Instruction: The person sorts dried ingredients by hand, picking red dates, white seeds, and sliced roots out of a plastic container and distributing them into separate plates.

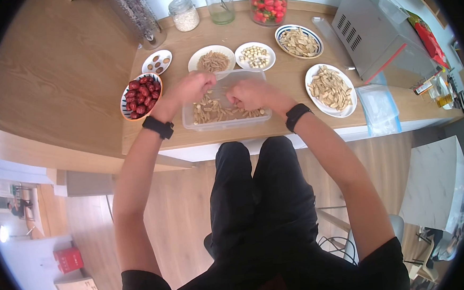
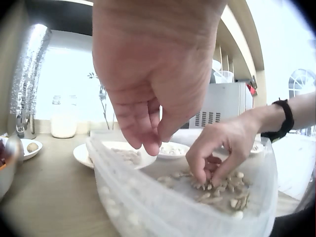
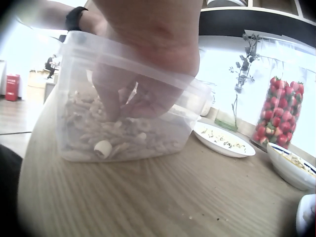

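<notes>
Hands (right one inside) at plastic box.

The wooden worktop carries a translucent tub near its front edge, with plates and bowls beside and behind it. Glass jars stand along the back, a grey appliance at the right.

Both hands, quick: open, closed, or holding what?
Left hand: open, fingers loosely curled, nothing visible in them.
Right hand: fingers bent down among the pale pieces; whether gripping any cannot be told.
</notes>
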Demonstrator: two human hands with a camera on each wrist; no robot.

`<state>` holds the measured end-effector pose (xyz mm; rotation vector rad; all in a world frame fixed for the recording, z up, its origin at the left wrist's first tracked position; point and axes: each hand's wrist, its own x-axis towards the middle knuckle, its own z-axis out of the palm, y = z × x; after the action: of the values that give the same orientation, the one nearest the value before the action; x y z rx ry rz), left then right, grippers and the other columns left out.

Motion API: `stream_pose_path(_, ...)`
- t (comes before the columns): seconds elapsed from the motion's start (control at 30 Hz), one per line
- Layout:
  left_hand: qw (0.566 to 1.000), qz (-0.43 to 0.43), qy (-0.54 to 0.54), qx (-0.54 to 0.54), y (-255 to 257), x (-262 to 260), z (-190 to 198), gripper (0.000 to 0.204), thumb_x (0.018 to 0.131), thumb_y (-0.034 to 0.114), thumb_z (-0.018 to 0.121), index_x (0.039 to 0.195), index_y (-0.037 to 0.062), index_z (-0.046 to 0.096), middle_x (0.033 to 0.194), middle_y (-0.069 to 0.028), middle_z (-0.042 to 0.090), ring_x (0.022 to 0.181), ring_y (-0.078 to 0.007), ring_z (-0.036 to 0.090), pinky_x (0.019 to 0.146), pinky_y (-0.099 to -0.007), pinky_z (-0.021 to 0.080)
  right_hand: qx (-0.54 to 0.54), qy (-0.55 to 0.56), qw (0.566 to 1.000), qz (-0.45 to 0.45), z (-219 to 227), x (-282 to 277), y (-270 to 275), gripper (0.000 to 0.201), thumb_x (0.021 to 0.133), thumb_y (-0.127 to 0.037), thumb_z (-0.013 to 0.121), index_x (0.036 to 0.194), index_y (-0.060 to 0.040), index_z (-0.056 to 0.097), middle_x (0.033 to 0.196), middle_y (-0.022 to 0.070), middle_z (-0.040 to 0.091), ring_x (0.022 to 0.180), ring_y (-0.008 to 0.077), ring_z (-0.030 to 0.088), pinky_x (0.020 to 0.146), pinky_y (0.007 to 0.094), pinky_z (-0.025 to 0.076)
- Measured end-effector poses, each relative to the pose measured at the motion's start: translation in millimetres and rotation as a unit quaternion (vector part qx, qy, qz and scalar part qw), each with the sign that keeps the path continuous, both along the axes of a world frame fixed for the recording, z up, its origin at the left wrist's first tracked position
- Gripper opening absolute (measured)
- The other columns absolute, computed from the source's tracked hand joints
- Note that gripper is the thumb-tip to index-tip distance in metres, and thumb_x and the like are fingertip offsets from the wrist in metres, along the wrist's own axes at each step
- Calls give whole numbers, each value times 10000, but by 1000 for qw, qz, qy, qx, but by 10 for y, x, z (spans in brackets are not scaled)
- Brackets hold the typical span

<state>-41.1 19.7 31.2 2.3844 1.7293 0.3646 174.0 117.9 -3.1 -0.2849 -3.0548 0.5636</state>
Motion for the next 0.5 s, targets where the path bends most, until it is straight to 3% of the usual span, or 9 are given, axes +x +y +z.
stream_pose_path(0.1, 994, 43, 92, 43, -120, -11, -202, 292, 779, -38, 597, 1054, 58, 629, 1031, -145, 653, 940, -355, 631, 768, -421, 527, 3, -29, 999, -15, 39, -17, -17, 160, 749, -100, 686, 899, -91, 631, 862, 90, 682, 863, 293, 651, 705, 430, 491)
stream_pose_path(0.2, 981, 86, 168, 52, -217, 90, -304, 304, 765, -41, 599, 1048, 62, 634, 1044, -140, 641, 1000, -342, 625, 787, -455, 522, 8, -46, 999, -19, 68, -31, -44, 158, 753, -102, 686, 905, -92, 644, 881, 98, 689, 881, 300, 652, 720, 433, 495)
stream_pose_path(0.3, 977, 93, 191, 23, -233, 167, -291, 223, 781, 23, 614, 1002, 27, 644, 1094, -129, 658, 981, -298, 648, 834, -445, 521, 0, -52, 998, -27, 48, -41, -52, 140, 760, -104, 686, 895, -89, 648, 882, 103, 689, 883, 305, 651, 730, 437, 493)
stream_pose_path(0.43, 979, 76, 187, -1, -206, 129, -276, 224, 784, 52, 618, 1005, 39, 653, 1070, -133, 667, 984, -306, 646, 827, -448, 517, 9, -63, 998, -30, 61, -43, -37, 135, 763, -101, 685, 894, -88, 652, 874, 104, 687, 878, 310, 650, 734, 437, 492)
stream_pose_path(0.5, 989, 68, 124, 47, -206, 113, -320, 250, 756, 41, 641, 1003, 76, 657, 979, -137, 675, 928, -330, 649, 786, -447, 512, 9, -48, 999, -22, 42, -44, -35, 147, 761, -91, 685, 905, -89, 655, 862, 110, 683, 870, 315, 648, 730, 438, 489)
